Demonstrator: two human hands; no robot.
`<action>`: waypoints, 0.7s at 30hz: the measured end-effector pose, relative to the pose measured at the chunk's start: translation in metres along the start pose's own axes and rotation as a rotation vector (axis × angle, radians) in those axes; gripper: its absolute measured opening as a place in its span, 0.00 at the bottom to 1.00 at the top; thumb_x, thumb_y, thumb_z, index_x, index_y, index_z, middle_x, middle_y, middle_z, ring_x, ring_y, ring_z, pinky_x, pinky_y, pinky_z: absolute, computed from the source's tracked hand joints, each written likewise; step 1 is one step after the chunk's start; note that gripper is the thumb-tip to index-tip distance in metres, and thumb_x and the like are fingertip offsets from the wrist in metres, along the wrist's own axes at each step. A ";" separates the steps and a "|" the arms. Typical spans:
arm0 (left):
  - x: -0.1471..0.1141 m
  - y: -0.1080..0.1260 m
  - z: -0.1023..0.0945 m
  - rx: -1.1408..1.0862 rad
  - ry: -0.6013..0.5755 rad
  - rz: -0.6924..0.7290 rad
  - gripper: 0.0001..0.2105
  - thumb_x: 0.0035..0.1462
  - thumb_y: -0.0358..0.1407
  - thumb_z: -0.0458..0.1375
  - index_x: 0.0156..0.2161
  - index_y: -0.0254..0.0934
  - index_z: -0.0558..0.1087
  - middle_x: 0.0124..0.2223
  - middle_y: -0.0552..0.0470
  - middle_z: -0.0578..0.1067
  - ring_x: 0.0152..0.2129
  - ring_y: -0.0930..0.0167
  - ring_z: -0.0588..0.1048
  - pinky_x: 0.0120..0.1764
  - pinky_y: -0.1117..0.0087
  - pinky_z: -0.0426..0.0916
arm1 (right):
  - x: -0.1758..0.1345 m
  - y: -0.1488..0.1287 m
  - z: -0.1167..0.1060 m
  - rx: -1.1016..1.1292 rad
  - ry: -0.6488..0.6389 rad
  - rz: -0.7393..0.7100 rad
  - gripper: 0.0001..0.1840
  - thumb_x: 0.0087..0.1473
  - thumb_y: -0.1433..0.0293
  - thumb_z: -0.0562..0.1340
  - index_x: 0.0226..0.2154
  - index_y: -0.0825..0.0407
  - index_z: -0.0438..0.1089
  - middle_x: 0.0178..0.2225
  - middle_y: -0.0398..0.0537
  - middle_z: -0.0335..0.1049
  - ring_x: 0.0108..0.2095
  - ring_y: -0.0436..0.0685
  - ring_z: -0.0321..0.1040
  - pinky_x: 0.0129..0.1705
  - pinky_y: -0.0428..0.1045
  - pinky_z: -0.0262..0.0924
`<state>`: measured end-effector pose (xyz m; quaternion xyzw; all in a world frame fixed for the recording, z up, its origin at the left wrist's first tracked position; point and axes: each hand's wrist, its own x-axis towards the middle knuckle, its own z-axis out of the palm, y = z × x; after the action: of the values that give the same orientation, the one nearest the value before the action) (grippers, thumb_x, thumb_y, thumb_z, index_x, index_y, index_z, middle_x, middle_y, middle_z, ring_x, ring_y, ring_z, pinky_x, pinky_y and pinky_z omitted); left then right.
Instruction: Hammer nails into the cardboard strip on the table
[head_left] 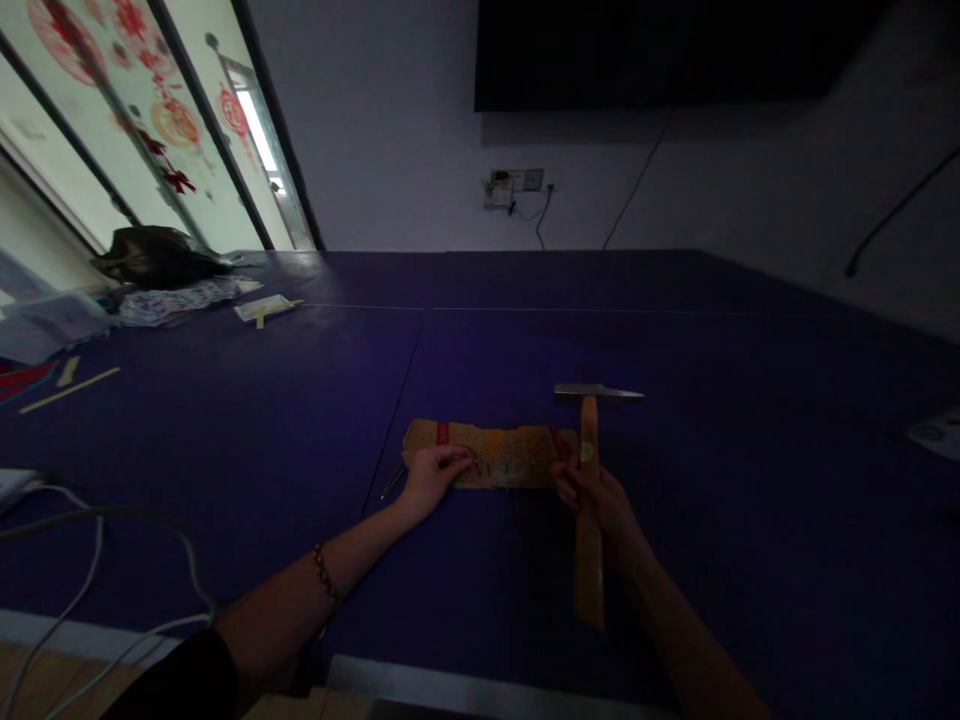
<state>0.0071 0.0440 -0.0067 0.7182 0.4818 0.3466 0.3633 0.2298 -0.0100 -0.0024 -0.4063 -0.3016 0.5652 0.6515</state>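
Note:
A brown board point(480, 443) with red and orange patches lies on the dark blue table, its face dotted with small marks. Several thin nails point(507, 468) stand up along its near side. At the board's left half my left hand point(435, 475) is closed, thumb and fingertips pinching what looks like a thin nail against the surface. My right hand point(600, 500) grips the wooden handle of a hammer point(589, 430) at the board's right end. The hammer's metal head points away from me, above the table. A slim dark pointed tool point(392, 482) lies just left of the board.
The blue table point(675, 330) runs back to a wall with a socket point(532, 180) and a dark screen point(660, 50). At the left are a black bag point(157, 257), stacked papers point(176, 300), a yellowish strip point(71, 390) and loose cables point(97, 540).

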 end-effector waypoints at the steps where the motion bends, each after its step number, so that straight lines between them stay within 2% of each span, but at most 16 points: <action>1: 0.000 -0.001 0.000 -0.008 -0.012 -0.001 0.10 0.51 0.36 0.54 0.28 0.34 0.76 0.28 0.52 0.77 0.26 0.71 0.73 0.31 0.75 0.64 | -0.001 0.000 0.000 -0.002 0.005 0.004 0.18 0.32 0.65 0.70 0.23 0.52 0.62 0.20 0.42 0.72 0.13 0.43 0.55 0.12 0.40 0.47; 8: -0.004 -0.003 -0.001 -0.031 -0.056 0.021 0.07 0.49 0.35 0.57 0.31 0.34 0.76 0.31 0.52 0.78 0.30 0.70 0.75 0.35 0.73 0.67 | -0.003 0.001 0.001 -0.003 0.032 0.014 0.18 0.32 0.65 0.70 0.23 0.52 0.62 0.21 0.45 0.73 0.17 0.48 0.63 0.18 0.44 0.55; 16: -0.007 -0.003 -0.004 0.143 -0.028 0.102 0.07 0.52 0.34 0.56 0.30 0.35 0.75 0.29 0.52 0.77 0.28 0.70 0.75 0.34 0.73 0.66 | -0.004 0.002 -0.001 -0.003 0.053 0.028 0.17 0.32 0.66 0.70 0.23 0.52 0.63 0.21 0.45 0.74 0.17 0.49 0.64 0.20 0.45 0.56; 21: -0.006 -0.004 -0.005 0.175 -0.036 0.125 0.05 0.52 0.33 0.57 0.30 0.35 0.75 0.32 0.51 0.77 0.31 0.70 0.74 0.37 0.72 0.66 | -0.006 0.002 -0.001 -0.007 0.053 0.026 0.16 0.33 0.65 0.70 0.23 0.52 0.62 0.21 0.45 0.73 0.17 0.49 0.63 0.19 0.45 0.55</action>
<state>-0.0010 0.0400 -0.0084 0.7819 0.4580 0.3120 0.2856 0.2291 -0.0160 -0.0042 -0.4275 -0.2810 0.5613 0.6505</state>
